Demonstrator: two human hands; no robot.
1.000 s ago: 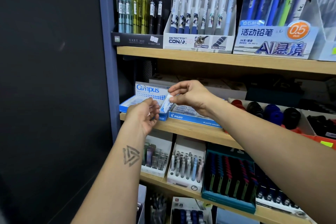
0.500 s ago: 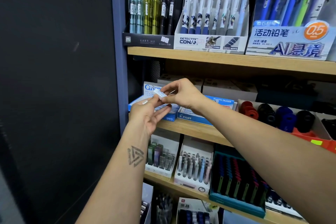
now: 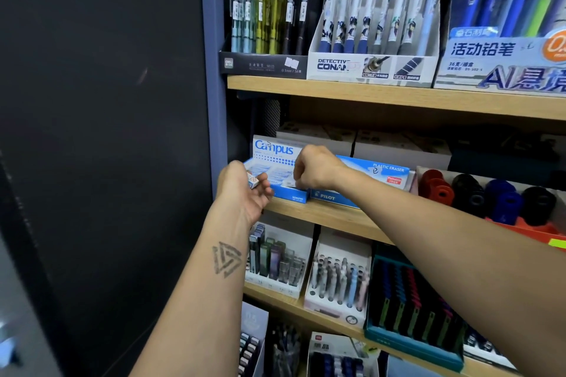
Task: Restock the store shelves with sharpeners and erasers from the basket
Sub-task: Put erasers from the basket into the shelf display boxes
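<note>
Wooden shelves (image 3: 398,95) hold pens up top and boxes in the middle. On the middle shelf sits a blue Campus box (image 3: 277,174), with a Pilot box (image 3: 361,184) beside it. Over the Campus box, the right hand (image 3: 315,167) curls its fingers on a white eraser (image 3: 289,183). Just left, the left hand (image 3: 242,190) holds a small eraser (image 3: 253,181) in bent fingers.

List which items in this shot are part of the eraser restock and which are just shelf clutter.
In play:
left hand holding a small eraser
right hand setting an eraser into the Campus eraser box
Pilot eraser box
sharpeners

Bystanders:
Detective Conan pens
lead refill cases
</note>
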